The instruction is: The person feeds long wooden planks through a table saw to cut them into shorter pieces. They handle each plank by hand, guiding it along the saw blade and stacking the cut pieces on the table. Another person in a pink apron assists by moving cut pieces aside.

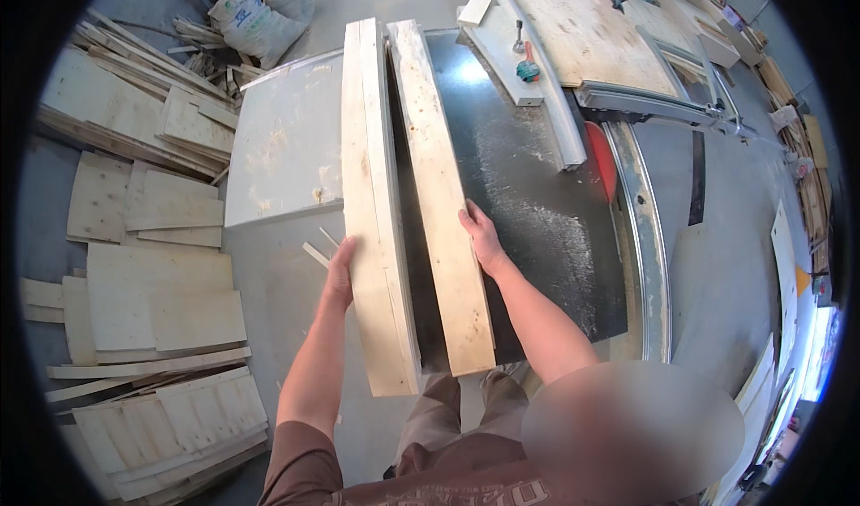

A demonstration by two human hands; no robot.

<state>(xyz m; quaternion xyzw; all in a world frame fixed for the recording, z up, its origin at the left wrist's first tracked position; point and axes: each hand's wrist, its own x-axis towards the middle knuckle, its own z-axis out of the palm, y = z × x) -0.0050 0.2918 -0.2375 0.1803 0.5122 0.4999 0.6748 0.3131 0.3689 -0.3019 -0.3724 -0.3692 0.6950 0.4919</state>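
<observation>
Pale wood fills both hands: the left hand [340, 271] holds the outer edge of the left wooden piece [365, 175], its fingers mostly hidden, while the right hand [482, 235] grips the outer edge of the right wooden piece [437, 192]. The two long pieces lie lengthwise over the dark worktop [537, 269], a narrow gap between them, their near ends toward the person's legs. Beyond the right hand lies a teal-and-red tool [528, 69], and stacked boards [166, 295] lie at left.
</observation>
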